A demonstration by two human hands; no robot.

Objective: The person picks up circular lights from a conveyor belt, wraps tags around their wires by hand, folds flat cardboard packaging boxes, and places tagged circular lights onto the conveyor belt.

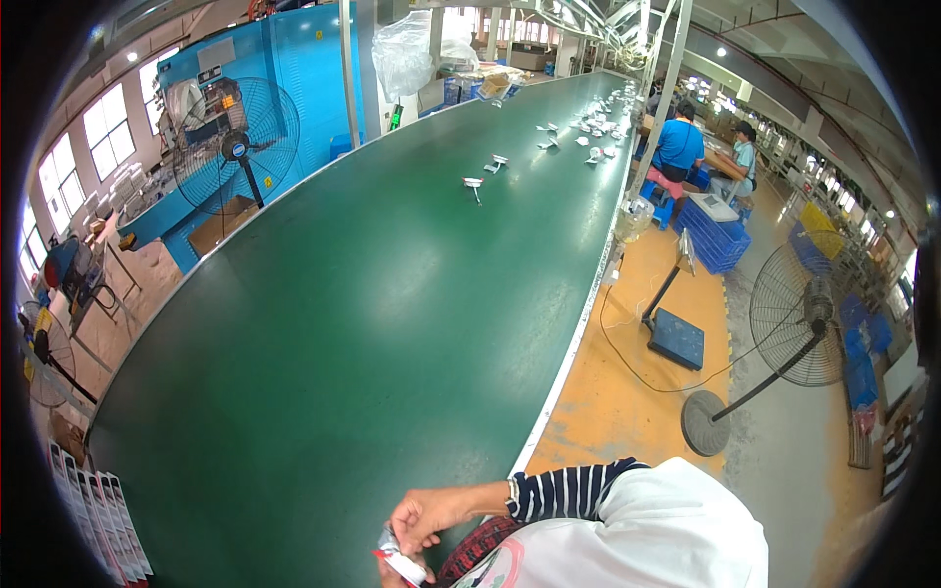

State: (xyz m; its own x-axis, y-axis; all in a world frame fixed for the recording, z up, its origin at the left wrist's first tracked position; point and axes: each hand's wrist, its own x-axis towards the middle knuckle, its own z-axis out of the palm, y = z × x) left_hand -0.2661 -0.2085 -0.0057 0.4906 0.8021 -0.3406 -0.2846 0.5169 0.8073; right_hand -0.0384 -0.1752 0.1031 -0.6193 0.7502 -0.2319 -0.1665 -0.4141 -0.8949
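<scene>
My right hand (426,514) comes in from the lower right in a navy and white striped sleeve with a band at the wrist. Its fingers pinch a small white and red packet (404,564) at the near edge of the long green conveyor belt (372,323). Only a sliver of my left hand (384,574) shows at the bottom edge, just under the packet, and its grip is hidden. A white garment (667,529) fills the lower right.
Several small white items (475,182) lie far up the belt. A row of white cards (103,519) lines its lower left edge. On the orange floor to the right stand a blue platform scale (676,338), a pedestal fan (799,314) and blue crates (716,235). Two people (678,147) sit far off.
</scene>
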